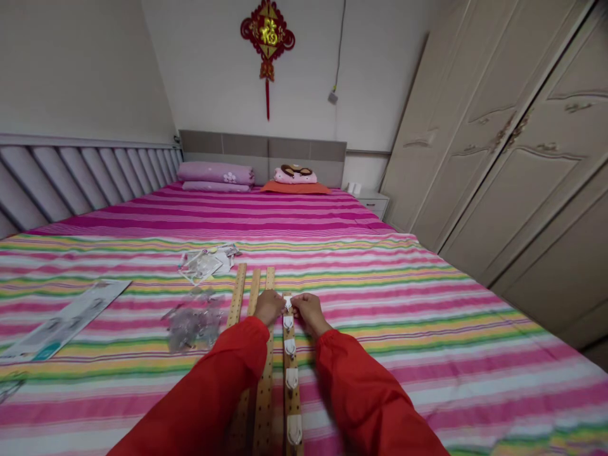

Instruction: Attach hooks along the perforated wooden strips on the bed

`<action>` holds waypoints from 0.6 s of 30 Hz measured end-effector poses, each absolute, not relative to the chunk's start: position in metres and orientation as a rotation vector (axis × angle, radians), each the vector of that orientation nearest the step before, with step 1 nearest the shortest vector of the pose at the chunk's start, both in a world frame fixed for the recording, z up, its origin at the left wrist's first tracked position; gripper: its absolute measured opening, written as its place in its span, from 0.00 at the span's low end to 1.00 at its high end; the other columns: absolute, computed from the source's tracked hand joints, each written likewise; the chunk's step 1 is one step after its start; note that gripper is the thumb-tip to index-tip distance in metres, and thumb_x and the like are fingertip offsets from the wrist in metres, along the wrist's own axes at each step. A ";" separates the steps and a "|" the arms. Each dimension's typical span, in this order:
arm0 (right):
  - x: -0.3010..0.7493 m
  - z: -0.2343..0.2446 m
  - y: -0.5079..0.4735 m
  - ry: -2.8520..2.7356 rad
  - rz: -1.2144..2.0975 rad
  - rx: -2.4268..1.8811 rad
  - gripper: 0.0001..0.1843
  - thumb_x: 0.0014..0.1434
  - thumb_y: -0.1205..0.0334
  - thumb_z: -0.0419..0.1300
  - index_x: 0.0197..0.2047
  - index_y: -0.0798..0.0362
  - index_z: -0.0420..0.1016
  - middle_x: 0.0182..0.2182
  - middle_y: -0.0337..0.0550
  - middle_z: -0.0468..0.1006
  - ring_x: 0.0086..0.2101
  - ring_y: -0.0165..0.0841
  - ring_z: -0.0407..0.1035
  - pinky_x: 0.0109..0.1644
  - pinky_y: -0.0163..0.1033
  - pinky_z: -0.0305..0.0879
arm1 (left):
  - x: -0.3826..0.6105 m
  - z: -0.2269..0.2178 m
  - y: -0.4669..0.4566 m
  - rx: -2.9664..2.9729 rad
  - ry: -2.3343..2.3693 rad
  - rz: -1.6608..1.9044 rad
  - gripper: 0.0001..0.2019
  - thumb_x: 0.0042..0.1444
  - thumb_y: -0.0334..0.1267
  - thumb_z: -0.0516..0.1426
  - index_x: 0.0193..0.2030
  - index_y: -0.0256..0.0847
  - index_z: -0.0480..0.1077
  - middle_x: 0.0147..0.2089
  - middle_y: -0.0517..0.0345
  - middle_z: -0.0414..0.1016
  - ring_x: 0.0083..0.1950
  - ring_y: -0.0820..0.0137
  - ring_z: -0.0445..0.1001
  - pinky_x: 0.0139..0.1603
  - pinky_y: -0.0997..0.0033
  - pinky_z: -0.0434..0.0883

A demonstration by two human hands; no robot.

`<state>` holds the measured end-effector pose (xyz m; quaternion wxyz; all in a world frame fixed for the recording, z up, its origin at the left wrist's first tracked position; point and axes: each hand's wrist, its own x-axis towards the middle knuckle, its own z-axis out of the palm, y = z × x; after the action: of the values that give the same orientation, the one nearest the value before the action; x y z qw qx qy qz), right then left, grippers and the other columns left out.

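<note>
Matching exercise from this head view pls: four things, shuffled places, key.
Column 1
1. Left hand
2. White hooks
3. Long white card
4. Red-and-gold ornament

Column 2
A. Left of the clear plastic packets
B. Hanging above the headboard
C. At the farthest hook, on its left side
D. In a row along the rightmost wooden strip

Pairs: 1-C, 2-D, 3-A, 4-B

The striped bed carries four perforated wooden strips; clear plastic bags; a long card; purple bedding.
</note>
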<state>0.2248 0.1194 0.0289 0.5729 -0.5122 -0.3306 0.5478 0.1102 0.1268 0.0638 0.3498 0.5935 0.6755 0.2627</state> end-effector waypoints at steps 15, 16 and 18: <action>0.222 0.016 0.126 -0.752 1.279 -1.228 0.08 0.40 0.67 0.62 0.18 0.54 0.65 0.07 0.30 0.64 0.11 0.23 0.55 0.14 0.29 0.52 | 0.113 0.061 0.130 1.631 1.854 0.634 0.03 0.44 0.28 0.55 0.23 0.37 0.69 0.18 0.59 0.71 0.25 0.73 0.72 0.26 0.78 0.63; 0.222 0.015 0.126 -0.751 1.277 -1.231 0.08 0.40 0.67 0.62 0.19 0.54 0.65 0.07 0.30 0.64 0.11 0.23 0.55 0.14 0.29 0.52 | 0.114 0.059 0.130 1.627 1.856 0.641 0.02 0.44 0.28 0.55 0.24 0.36 0.69 0.18 0.59 0.71 0.24 0.73 0.72 0.25 0.78 0.63; 0.222 0.013 0.127 -0.748 1.269 -1.239 0.07 0.40 0.66 0.62 0.19 0.54 0.65 0.07 0.30 0.64 0.11 0.23 0.56 0.15 0.29 0.52 | 0.114 0.055 0.132 1.618 1.856 0.660 0.03 0.44 0.28 0.56 0.28 0.36 0.70 0.19 0.60 0.72 0.24 0.73 0.72 0.25 0.78 0.63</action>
<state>0.2220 0.1266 0.0133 0.5715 -0.5282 -0.3190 0.5409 0.1145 0.1317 0.0555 0.2918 0.6069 0.6965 0.2477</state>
